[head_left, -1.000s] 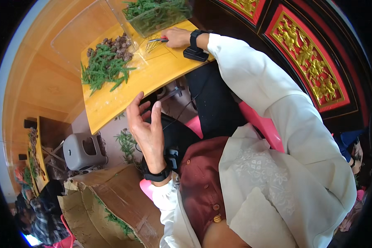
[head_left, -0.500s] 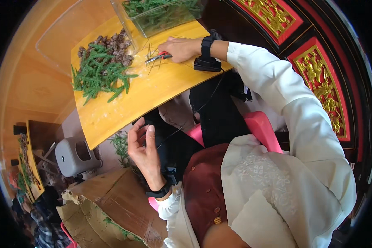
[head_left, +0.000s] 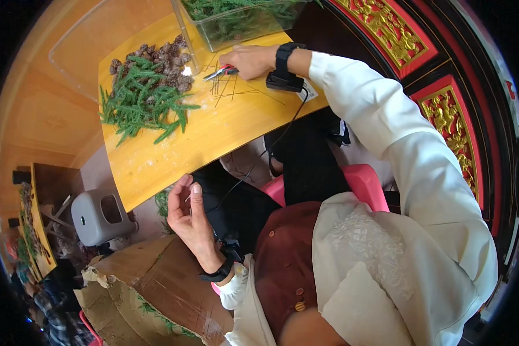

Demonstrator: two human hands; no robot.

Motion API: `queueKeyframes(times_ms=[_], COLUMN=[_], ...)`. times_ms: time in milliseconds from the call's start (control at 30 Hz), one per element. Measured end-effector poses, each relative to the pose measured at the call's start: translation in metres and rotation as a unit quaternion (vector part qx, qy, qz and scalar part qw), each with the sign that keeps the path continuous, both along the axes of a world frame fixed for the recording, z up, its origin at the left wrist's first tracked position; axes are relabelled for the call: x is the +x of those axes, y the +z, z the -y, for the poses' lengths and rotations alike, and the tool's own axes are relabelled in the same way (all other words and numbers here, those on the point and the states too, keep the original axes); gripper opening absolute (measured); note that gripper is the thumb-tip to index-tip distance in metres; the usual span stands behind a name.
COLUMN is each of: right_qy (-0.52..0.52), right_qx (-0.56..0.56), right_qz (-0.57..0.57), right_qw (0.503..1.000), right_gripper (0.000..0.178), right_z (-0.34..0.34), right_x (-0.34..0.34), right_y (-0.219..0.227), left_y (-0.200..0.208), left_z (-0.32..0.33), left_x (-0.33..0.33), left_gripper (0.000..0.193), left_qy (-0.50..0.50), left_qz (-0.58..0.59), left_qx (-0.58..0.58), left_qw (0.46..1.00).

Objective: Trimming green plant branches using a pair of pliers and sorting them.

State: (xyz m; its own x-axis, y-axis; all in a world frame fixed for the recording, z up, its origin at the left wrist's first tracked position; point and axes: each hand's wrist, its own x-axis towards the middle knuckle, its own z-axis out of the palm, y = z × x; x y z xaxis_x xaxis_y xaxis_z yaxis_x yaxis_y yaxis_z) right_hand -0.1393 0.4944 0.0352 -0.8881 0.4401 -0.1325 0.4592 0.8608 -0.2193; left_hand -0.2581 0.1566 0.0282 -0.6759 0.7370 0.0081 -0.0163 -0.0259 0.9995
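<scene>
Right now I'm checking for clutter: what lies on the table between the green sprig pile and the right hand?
Head view: between the green sprig pile and the right hand lie a clear box's corner, red-handled snips and thin loose stems.

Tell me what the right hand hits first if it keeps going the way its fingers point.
Probably the pile of green sprigs and cones: the right hand, resting on red-handled snips, points left along the table.

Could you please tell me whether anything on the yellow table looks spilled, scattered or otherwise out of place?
Only mildly: thin bare stems lie strewn loosely over the yellow wooden table beside the right hand, which rests on red-handled snips. The green sprigs and brown cones sit in a rough heap. Nothing looks damaged.
</scene>
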Motion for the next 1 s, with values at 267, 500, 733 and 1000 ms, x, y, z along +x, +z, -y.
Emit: queueKeyframes(times_ms=[267, 500, 733, 1000], right_qy=[0.013, 0.013, -0.073, -0.126], right_qx=[0.027, 0.035, 0.054, -0.101], right_qz=[0.005, -0.046, -0.117, -0.15], right_qw=[1.0, 0.998, 0.989, 0.975], right_gripper=[0.034, 0.026, 0.032, 0.033], right_z=[-0.018, -0.028, 0.043, 0.029], right_x=[-0.029, -0.026, -0.018, -0.024], right_y=[-0.007, -0.017, -0.059, -0.033], left_y=[-0.006, -0.016, -0.05, -0.052], left_z=[-0.002, -0.023, -0.047, -0.047], left_x=[-0.001, -0.031, -0.056, -0.051], left_gripper=[0.026, 0.026, 0.026, 0.026], left_qy=[0.006, 0.009, 0.01, 0.027], left_qz=[0.03, 0.025, 0.041, 0.042], left_qx=[0.0, -0.007, -0.024, -0.044], left_qw=[1.0, 1.0, 0.999, 0.998])
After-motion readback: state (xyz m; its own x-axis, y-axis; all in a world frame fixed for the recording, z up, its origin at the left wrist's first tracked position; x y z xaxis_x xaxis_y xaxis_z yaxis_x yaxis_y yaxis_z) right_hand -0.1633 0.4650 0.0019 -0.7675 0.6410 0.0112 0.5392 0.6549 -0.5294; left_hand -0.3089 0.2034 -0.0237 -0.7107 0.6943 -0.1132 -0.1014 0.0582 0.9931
